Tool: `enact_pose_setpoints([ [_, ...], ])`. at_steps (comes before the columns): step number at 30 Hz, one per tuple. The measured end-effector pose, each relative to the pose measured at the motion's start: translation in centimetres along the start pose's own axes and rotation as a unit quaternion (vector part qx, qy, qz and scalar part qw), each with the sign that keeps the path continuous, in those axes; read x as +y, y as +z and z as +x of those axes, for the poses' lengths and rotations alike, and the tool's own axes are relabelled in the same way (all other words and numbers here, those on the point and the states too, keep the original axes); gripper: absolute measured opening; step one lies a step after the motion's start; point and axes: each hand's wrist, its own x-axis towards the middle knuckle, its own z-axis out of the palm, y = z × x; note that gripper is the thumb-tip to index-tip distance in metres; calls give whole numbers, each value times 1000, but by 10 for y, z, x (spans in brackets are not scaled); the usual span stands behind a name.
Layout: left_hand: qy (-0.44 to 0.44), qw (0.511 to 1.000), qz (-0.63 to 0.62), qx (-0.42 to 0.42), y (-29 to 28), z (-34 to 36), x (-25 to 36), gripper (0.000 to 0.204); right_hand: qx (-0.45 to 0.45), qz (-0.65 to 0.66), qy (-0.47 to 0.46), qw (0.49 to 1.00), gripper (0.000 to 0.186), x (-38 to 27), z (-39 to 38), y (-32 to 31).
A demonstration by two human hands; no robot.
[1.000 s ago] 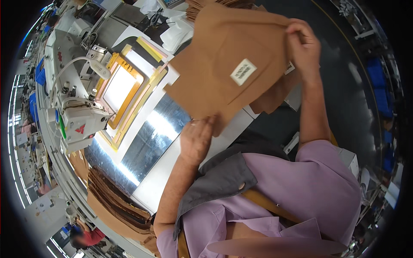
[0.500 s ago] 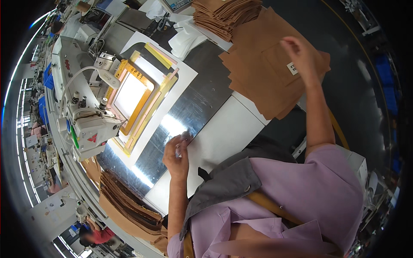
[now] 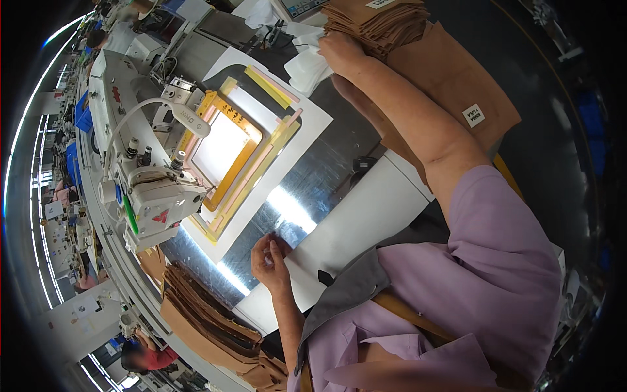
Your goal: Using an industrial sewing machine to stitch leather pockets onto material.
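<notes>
My right hand (image 3: 343,53) reaches far across, its fingers closed at the edge of a thin white sheet (image 3: 308,68) in a loose pile. Its fingertips are partly hidden. Beneath that forearm lie brown fabric pieces (image 3: 450,72), the top one with a small white label (image 3: 473,115). Close to the front edge of the shiny metal plate (image 3: 307,183), my left hand (image 3: 270,258) hovers with curled fingers; whatever may be in them is too small to make out. A yellow frame (image 3: 222,189) lies under the sewing machine head (image 3: 160,206), over a white sheet.
Folded brown pieces are stacked (image 3: 375,26) at the back, beside a control panel (image 3: 304,6). Another brown stack (image 3: 209,320) stands at the near left. Dark tools (image 3: 277,36) lie beyond the white sheets. A person in red (image 3: 153,358) is at far left.
My right hand has gone from above the labelled brown fabric leftward to the white sheets. My left hand remains near the metal plate's edge, fingers curled. The whole view has shifted slightly.
</notes>
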Motion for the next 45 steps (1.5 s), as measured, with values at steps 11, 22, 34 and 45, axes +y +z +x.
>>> enact_pose_setpoints([
  [11, -22, 999, -32, -20, 2, 21, 4, 14, -23, 83, 10, 996, 24, 13, 5, -2],
  [22, 7, 999, -27, -39, 3, 31, 4, 13, 86, 149, -28, 985, 15, 19, -8, -6],
  [34, 77, 993, -58, -63, 14, 50, 27, 12, 75, 78, -90, 990, 17, -8, -24, -15],
  [45, 44, 995, -57, -75, 16, 52, 28, 13, -36, -88, -152, 984, 15, -14, -1, -11],
])
